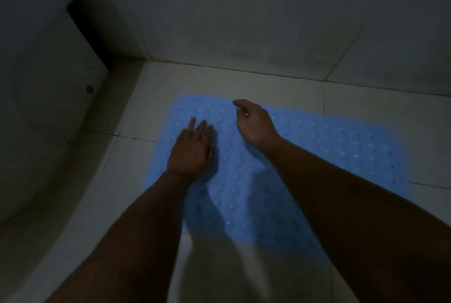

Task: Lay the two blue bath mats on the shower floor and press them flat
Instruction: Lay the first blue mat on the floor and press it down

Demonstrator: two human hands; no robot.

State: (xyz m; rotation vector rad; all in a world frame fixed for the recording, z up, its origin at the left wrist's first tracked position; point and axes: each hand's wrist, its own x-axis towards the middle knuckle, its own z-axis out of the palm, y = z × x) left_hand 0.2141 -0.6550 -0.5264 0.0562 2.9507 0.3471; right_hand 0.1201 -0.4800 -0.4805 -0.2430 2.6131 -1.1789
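A: Nearest, two forearms reach over the blue mat (305, 156) on the tiled floor (244, 83).
B: Left hand (190, 148) lies flat, fingers spread, on it; right hand (253, 122), fingers curled loosely, holds nothing.

dim, murky light, soft blur, dark corners, wide-angle bending

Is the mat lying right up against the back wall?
No: a strip of bare floor tile shows between the far edge of the blue mat and the back wall.
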